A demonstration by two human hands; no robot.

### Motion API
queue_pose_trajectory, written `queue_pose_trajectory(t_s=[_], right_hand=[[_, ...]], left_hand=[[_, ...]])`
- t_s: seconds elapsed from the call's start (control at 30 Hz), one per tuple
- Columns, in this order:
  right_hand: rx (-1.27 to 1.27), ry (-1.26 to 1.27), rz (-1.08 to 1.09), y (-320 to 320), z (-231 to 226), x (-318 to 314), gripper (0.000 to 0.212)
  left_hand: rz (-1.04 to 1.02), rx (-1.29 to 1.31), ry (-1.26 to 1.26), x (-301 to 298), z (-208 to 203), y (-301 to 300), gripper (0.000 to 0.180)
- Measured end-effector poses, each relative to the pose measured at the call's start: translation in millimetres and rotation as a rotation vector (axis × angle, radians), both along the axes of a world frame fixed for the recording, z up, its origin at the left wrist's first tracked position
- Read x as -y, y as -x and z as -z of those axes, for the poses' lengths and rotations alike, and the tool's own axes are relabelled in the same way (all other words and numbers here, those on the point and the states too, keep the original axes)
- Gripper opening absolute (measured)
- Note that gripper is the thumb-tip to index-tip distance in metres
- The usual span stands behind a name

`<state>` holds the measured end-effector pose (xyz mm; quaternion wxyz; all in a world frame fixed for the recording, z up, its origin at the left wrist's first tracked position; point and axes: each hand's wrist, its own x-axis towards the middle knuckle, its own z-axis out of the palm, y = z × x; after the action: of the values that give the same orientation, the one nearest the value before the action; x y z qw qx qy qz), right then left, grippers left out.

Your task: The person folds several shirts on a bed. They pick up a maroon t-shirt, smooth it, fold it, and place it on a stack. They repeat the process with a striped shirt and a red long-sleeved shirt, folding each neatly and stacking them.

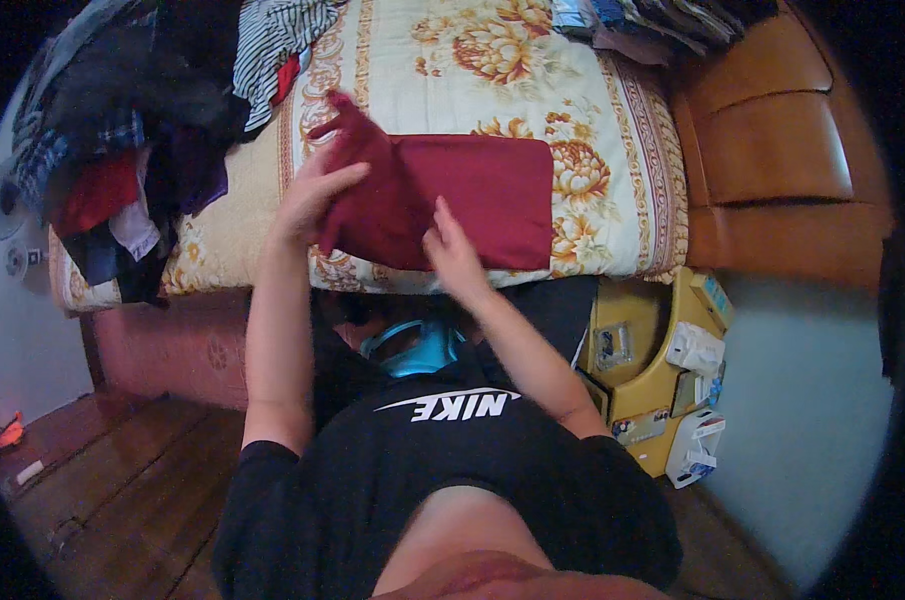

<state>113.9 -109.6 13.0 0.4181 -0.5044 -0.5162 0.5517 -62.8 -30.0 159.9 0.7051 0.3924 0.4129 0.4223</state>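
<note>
A dark red garment [482,200] lies folded into a rectangle on the flowered bedspread [372,60]; its exact kind does not show. My left hand [322,190] grips its bunched left end, which is raised and folds over toward the middle. The thumb lies on top of the cloth, and the other fingers are partly hidden. My right hand [454,255] rests at the near edge of the garment, fingers stretched out and touching the cloth.
Dark clothes [162,110] are heaped at the left, beside a striped garment [277,55]. Folded clothes [662,25] lie far right, near the brown headboard [772,140]. A yellow cabinet [642,390] with small items stands right. A blue plastic object [417,348] is below the bed edge.
</note>
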Motion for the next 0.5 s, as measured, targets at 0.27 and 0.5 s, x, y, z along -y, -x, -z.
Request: queue_pose_trajectory(t_s=[0.27,0.5], right_hand=[[-0.579,0.318,0.095,-110,-42,-93,0.053],[-0.238,0.24,0.239,-145,-15,-102,0.027]], left_hand=[[0.077,-0.619,-0.407,2,92,-169,0.065],[0.146,-0.852,-0.409,44,112,-211,0.072]])
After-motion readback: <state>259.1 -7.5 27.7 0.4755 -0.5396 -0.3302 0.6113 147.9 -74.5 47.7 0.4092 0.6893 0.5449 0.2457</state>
